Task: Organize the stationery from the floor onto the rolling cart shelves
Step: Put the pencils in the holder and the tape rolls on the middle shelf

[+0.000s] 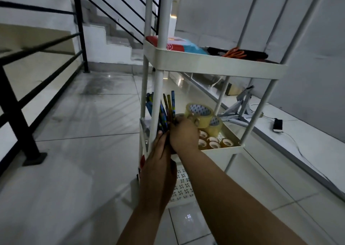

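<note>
Two bare hands meet at the middle tier of a white plastic rolling cart (pixel 214 65) with pale upright tubes, standing on a glossy white tiled floor (pixel 89 132). The left hand (pixel 158 162) reaches up from the near side, its fingers curled round the lower ends of a bunch of dark blue and yellow-brown pencils (pixel 165 112) that stand nearly upright, fanned a little at their tips, just right of the cart's near left post. The right hand (pixel 183 134) comes in from the right and closes its fingers on the same bunch a little higher up, knuckles facing the camera; the fingertips themselves are hidden behind the pencils, so how they press cannot be told.

On the middle shelf (pixel 222 149), just beyond the right hand, two large rolls of clear brownish packing tape (pixel 201 114) lie stacked one against the other, and several small rolls of clear tape (pixel 214 142) stand side by side near the tray's front right corner. The upper shelf holds a red, white and blue packet (pixel 179 45) on the left, and a black flat case (pixel 240 53) with orange-handled scissors (pixel 234 53) lying on it to the right. Below the hands the bottom shelf (pixel 183 186) shows its patterned perforated base.

To the left runs a black metal stair railing (pixel 80 29). On the far right, beyond the cart, a folded white metal stand (pixel 240 106) lies on the floor near a white cable and a dark phone (pixel 277 125).
</note>
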